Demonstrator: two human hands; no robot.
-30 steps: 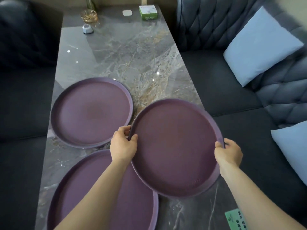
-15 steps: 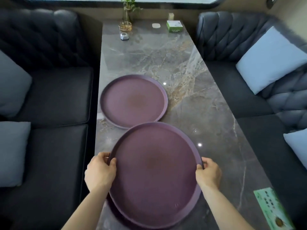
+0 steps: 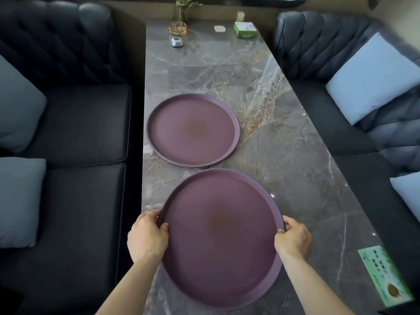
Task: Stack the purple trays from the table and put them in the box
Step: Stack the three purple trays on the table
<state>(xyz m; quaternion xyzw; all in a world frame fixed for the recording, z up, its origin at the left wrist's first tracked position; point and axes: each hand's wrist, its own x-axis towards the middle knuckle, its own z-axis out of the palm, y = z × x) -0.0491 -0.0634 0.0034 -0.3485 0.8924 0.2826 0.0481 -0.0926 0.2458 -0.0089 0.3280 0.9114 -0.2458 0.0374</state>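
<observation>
A round purple tray (image 3: 221, 235) lies at the near end of the marble table (image 3: 284, 144), set on top of another purple tray whose rim (image 3: 279, 272) peeks out at its lower right. My left hand (image 3: 146, 237) grips the top tray's left rim. My right hand (image 3: 293, 239) grips its right rim. A third purple tray (image 3: 193, 130) lies flat farther up the table, close to the left edge and apart from the stack. No box is in view.
Dark sofas flank the table, with pale blue cushions (image 3: 372, 78) on both sides. At the far end stand a glass holder (image 3: 178, 28), a small silver object (image 3: 176, 42), a white pad (image 3: 219, 28) and a green box (image 3: 246, 30). A green card (image 3: 384, 275) lies near right.
Both hands carried the held tray from the right side of the table leftwards and lowered it onto the near tray. The view has shifted up, showing more of the sofas.
</observation>
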